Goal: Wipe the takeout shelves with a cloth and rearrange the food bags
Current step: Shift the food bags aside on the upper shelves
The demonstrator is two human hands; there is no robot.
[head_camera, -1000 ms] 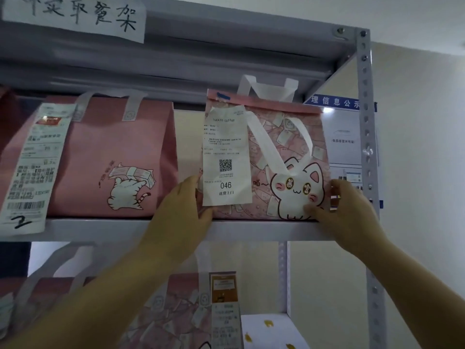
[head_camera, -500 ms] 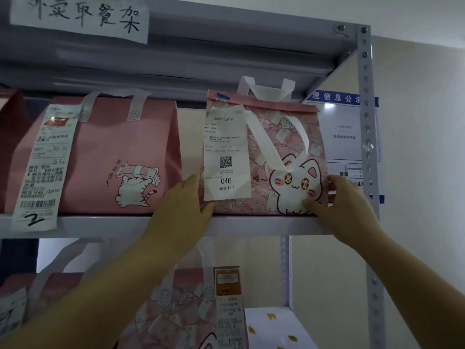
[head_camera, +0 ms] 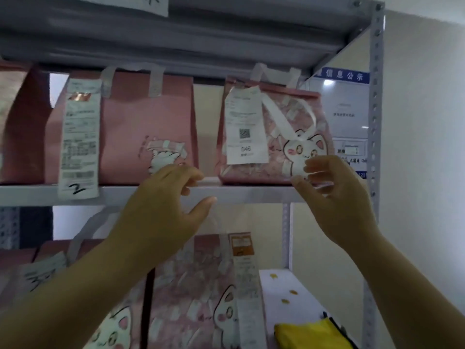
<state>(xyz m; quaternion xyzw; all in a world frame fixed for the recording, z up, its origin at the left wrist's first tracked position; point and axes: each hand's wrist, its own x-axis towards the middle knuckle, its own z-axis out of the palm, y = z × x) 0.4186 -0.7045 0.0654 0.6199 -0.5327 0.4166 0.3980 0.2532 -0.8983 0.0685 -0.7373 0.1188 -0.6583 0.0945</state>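
Pink paper bags stand in a row on the shelf of a grey metal rack. At the right, the cat bag sits upright with its base on the shelf. Its top is folded shut under white handles, so its contents are hidden. A white receipt marked 046 hangs down the left of its front. Left of it, across a gap, stands the plain bag, also closed at the top. It carries a long slip whose lower end, marked 2, hangs over the shelf edge. A darker bag stands at the far left, cut off by the frame.

The left hand is raised in front of the shelf edge below the gap, fingers loosely curled and thumb spread, holding nothing. The right hand is at the cat bag's lower right corner. Its fingers are loosely bent and blurred and grip nothing; whether they touch the bag cannot be told.

Below, the lower bags, cat-printed and closed, stand side by side, one bearing an orange-topped slip. Right of them is a white surface with yellow spots, and at the near right lies yellow fabric with a dark edge. A blue-headed notice hangs on the wall behind the right post.
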